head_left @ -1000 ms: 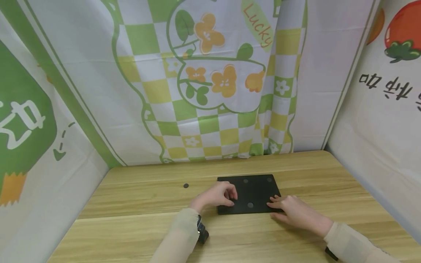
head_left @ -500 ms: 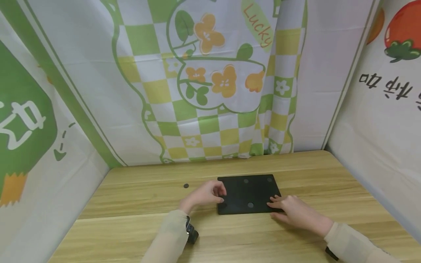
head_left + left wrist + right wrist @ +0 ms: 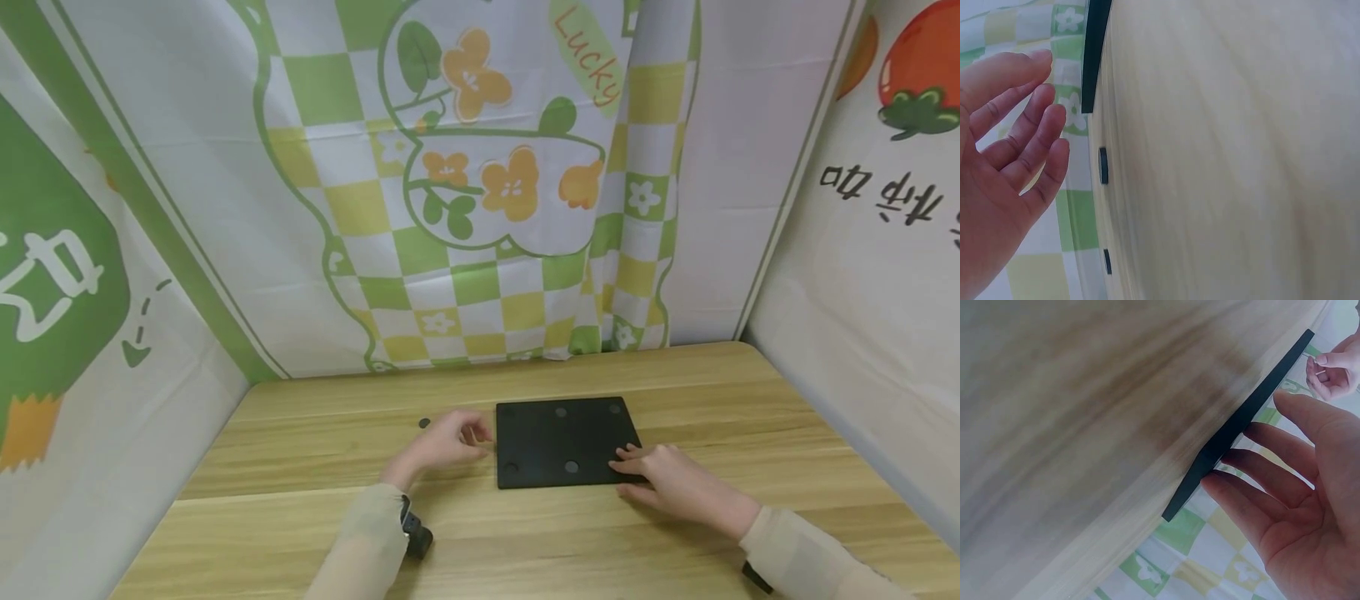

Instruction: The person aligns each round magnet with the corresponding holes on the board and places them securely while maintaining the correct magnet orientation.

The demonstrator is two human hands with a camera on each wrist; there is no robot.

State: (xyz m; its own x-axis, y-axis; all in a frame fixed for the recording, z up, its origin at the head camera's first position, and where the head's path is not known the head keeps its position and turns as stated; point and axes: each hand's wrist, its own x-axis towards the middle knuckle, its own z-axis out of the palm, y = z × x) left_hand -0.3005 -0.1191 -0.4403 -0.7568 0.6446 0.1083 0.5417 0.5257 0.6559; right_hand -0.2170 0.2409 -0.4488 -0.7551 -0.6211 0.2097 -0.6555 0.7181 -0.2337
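A flat black rectangular board [image 3: 543,443] lies on the wooden table, with several small dark round discs on its top, among them a lighter one [image 3: 572,467] near its front edge. My right hand [image 3: 670,482] rests its fingertips on the board's near right corner; in the right wrist view, the fingers [image 3: 1272,503] touch the board [image 3: 1235,428]. My left hand [image 3: 442,442] hovers just left of the board, fingers loosely bent and holding nothing. Two loose discs, one nearer [image 3: 1104,165] and one farther [image 3: 1108,261], lie on the table in the left wrist view.
The wooden table [image 3: 315,467] spreads around the board. A printed curtain [image 3: 480,292] hangs along its back edge, with fabric walls at both sides. In the head view, one loose disc [image 3: 424,423] shows just beyond the left hand.
My left hand has moved left, from over the board's left part to off its edge, uncovering a disc at the near left corner. The right hand has kept its place.
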